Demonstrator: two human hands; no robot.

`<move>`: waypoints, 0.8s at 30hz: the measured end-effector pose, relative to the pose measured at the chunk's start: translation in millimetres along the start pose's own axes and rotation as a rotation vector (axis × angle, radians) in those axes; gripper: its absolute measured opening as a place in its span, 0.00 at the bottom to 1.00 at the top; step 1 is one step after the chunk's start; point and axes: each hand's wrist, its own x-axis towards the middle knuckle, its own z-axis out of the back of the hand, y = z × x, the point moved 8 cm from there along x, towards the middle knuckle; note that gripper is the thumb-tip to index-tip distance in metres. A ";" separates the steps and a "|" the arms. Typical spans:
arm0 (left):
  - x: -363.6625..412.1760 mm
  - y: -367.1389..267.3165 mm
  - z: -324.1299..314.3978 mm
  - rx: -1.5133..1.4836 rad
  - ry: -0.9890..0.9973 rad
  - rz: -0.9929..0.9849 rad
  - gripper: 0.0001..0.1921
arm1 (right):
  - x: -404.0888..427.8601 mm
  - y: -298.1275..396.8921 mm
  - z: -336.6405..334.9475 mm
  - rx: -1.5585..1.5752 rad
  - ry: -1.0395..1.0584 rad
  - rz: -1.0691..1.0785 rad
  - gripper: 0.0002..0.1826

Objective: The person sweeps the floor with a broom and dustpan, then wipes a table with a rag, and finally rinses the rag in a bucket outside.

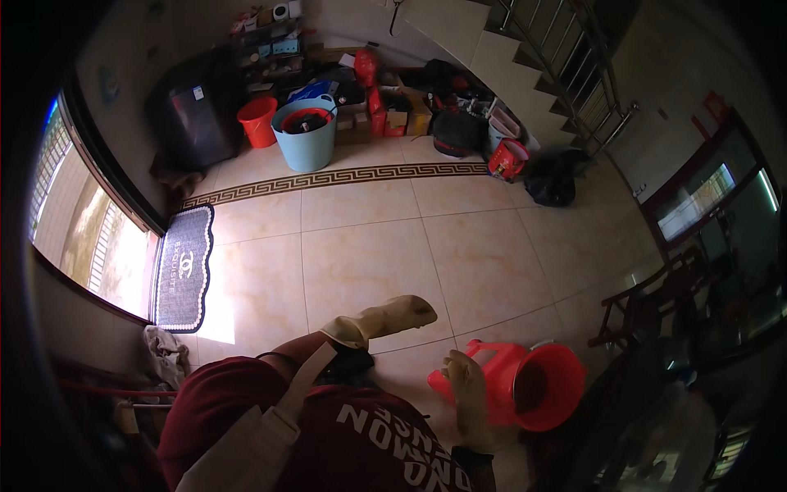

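Observation:
A loose, pale yellow glove covers my left hand [396, 317], which stretches to the right over the tiled floor; its palm is hidden, and no object shows in it. My right hand [464, 384], in a similar glove, is raised with its fingers partly bent, and nothing is plainly visible in its grasp. Just right of it, a red plastic bucket [553, 387] with a dark inside overlaps a red plastic stool-like piece [492, 369] in the view. Whether the right glove touches the red plastic cannot be told. A pale strap crosses the maroon shirt.
A dark doormat [184, 270] lies by the bright doorway at left. Along the far wall stand a red bucket [257, 122], a light blue tub [305, 138], boxes and a black bag [551, 181]. Stairs [522, 74] rise at upper right; a dark wooden chair [642, 301] is at right.

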 end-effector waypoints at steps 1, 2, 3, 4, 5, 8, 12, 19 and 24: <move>-5.3 19.1 14.3 0.304 -0.058 0.053 0.23 | -3.6 -12.2 16.7 0.014 -0.069 -0.037 0.19; -8.7 57.7 22.7 0.365 -0.078 0.114 0.22 | -1.7 -41.5 36.2 -0.123 -0.076 -0.068 0.18; -9.9 101.7 27.9 0.431 -0.088 0.174 0.22 | -9.6 -46.8 38.7 -0.123 -0.077 -0.070 0.18; -16.5 136.6 33.3 0.437 -0.095 0.229 0.23 | -18.5 -51.4 47.8 0.014 -0.180 -0.102 0.18; -20.1 168.5 38.1 0.450 -0.088 0.275 0.24 | -30.5 -58.3 57.8 0.157 -0.299 -0.134 0.17; -46.7 276.7 54.5 0.505 -0.104 0.444 0.19 | -41.8 -104.5 80.4 0.202 -0.359 -0.237 0.18; -90.6 342.6 62.9 0.459 -0.069 0.610 0.18 | -50.1 -101.9 76.9 0.145 -0.352 -0.272 0.19; -103.5 380.0 59.4 0.300 -0.058 0.724 0.16 | -46.3 -52.5 55.4 0.137 -0.434 -0.149 0.15; -81.9 375.6 50.1 0.127 -0.106 0.768 0.15 | -49.3 -54.6 65.4 0.075 -0.457 -0.132 0.25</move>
